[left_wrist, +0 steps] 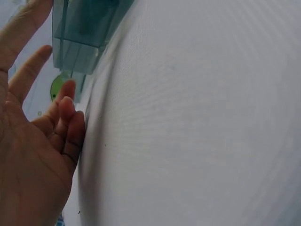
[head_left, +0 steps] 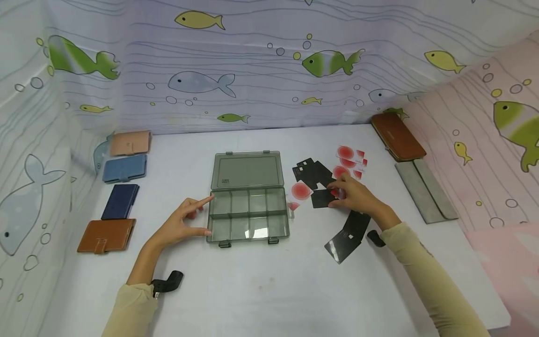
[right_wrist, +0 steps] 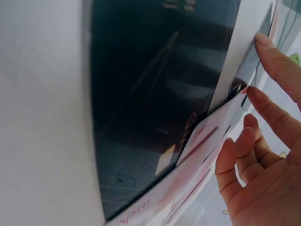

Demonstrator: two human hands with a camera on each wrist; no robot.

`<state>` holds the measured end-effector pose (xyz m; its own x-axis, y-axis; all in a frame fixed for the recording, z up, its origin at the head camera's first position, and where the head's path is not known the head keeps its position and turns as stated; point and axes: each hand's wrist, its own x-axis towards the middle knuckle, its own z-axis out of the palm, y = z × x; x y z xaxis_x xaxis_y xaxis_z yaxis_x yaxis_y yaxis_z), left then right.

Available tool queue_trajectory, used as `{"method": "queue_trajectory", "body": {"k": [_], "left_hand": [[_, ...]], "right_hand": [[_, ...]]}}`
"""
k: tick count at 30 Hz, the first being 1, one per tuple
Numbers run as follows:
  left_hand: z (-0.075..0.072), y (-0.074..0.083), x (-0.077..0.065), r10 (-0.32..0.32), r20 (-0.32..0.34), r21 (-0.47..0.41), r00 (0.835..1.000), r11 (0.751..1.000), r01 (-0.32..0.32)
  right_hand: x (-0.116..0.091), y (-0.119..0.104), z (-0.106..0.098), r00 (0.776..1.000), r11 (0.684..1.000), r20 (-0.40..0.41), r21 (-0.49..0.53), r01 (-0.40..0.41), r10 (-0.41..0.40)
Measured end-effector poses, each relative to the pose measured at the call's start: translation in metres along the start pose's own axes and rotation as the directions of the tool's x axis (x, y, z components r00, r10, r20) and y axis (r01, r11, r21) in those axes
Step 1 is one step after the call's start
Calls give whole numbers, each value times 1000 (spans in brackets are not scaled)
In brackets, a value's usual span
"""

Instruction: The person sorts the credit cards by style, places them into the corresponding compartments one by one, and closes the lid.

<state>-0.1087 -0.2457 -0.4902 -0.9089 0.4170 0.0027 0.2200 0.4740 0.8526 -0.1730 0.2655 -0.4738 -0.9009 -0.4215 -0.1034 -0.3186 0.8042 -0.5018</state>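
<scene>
A translucent grey-green compartment box [head_left: 241, 215] lies on the table with its lid [head_left: 247, 171] folded back. My left hand [head_left: 181, 224] is at the box's left side, thumb and index finger stretched out to its left edge. In the left wrist view, the remaining fingers [left_wrist: 75, 127] curl loosely near the tabletop. My right hand [head_left: 355, 194] pinches the right end of a black card [head_left: 322, 199] between thumb and fingers. More black cards [head_left: 309, 173] lie beyond it, and other black cards [head_left: 343, 243] lie nearer, below the hand. Red-and-white cards [head_left: 301, 191] lie around them.
At the left stand a pink wallet [head_left: 130, 142], a blue wallet [head_left: 125, 168], a navy wallet [head_left: 120, 201] and a brown wallet [head_left: 106, 236] in a column. A brown purse [head_left: 397, 135] and a grey pouch [head_left: 426, 191] lie at the right. A fish-print curtain [head_left: 261, 61] surrounds the table.
</scene>
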Motion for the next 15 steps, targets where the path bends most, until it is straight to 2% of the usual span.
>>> {"method": "queue_trajectory", "body": {"k": [2,7,9,12,15], "left_hand": [[0,4,-1,5,4,-3,1000,1000,-5],[1,1,-1,2,7,-6,1000,1000,-2],[2,-4,-1,-2,5,0,1000,1000,2],[2,-5,-1,-2,2,11,1000,1000,2],[3,-5,-1,-4,2,22,1000,1000,4]], "right_hand": [[-1,0,1,1000,1000,6,9,-4,4],[-5,-6,5,1000,1000,8,5,15,-15],[-8,-10,7,1000,999,1,-15,31,-31],[-12,-12,8,999,998,-21,-39,41,-42],[-18,-9,8,999,999,-37,-21,24,-25]]}}
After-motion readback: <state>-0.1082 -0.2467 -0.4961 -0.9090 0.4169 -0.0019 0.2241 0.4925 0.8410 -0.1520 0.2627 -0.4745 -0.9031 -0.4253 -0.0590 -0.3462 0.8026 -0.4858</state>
